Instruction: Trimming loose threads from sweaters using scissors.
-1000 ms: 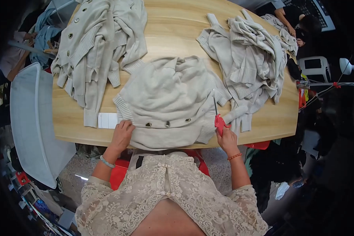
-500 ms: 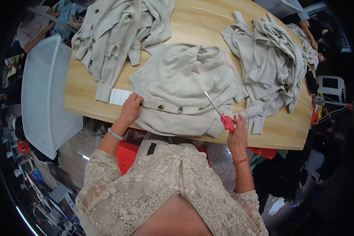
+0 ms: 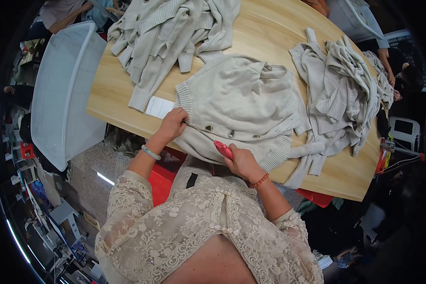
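A cream knitted cardigan (image 3: 241, 104) with a row of dark buttons lies spread on the wooden table (image 3: 265, 33), its buttoned edge toward me. My left hand (image 3: 173, 124) pinches that edge near the ribbed hem at the left. My right hand (image 3: 241, 162) grips a small red-handled cutting tool (image 3: 223, 148), held against the cardigan's front edge close to the buttons. Its blade is hidden against the fabric.
A heap of similar cream cardigans (image 3: 170, 33) lies at the far left of the table, another heap (image 3: 341, 90) at the right. A white paper slip (image 3: 159, 107) sits by my left hand. A large white plastic tub (image 3: 61, 94) stands left of the table. Another person's arm (image 3: 66, 16) shows at the top left.
My right hand with the red tool has moved left along the cardigan's front edge, toward my left hand. The left hand still holds the hem edge.
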`<state>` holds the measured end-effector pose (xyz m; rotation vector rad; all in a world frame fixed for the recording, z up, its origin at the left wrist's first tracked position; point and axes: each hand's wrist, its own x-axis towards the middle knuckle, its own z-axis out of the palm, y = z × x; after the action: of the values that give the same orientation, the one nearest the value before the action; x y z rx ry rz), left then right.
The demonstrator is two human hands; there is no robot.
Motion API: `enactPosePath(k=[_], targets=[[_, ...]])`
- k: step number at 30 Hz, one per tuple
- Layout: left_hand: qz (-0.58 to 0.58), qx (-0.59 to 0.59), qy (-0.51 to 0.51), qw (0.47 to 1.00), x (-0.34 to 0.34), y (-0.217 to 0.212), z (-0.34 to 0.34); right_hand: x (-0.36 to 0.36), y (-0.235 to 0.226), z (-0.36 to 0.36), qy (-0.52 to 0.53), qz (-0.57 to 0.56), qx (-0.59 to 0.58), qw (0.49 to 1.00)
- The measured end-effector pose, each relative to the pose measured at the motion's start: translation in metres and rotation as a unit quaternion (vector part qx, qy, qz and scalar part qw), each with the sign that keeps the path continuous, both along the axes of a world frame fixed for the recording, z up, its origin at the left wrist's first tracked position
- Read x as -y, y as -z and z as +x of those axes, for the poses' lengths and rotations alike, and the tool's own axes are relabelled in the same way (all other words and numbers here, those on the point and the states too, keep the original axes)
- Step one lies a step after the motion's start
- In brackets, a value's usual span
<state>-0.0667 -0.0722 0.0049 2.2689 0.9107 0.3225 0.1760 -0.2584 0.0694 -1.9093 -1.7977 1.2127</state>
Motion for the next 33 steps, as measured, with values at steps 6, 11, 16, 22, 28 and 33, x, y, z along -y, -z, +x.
enactPosePath(k=[6,11,16,22,28,33], targets=[[0.034,0.012,-0.001,0.999,0.004,-0.004,0.001,-0.001,0.001,0.004,0.008,-0.008,-0.028,1.000],[0.036,0.017,-0.025,0.999,0.008,0.004,-0.006,0.008,-0.004,-0.001,0.015,-0.018,-0.030,0.999],[0.097,-0.050,-0.016,0.994,0.024,0.011,0.015,0.019,-0.003,-0.004,0.045,-0.065,-0.065,0.995],[0.053,0.022,0.009,0.998,0.065,-0.004,0.055,0.044,-0.010,0.026,0.104,-0.017,-0.047,0.993],[-0.036,0.061,-0.036,0.997,0.057,0.028,0.070,0.063,-0.028,0.054,0.075,-0.092,0.082,0.990],[-0.025,0.045,0.013,0.999,0.055,0.027,0.069,0.060,-0.018,0.043,0.072,-0.036,0.045,0.996]])
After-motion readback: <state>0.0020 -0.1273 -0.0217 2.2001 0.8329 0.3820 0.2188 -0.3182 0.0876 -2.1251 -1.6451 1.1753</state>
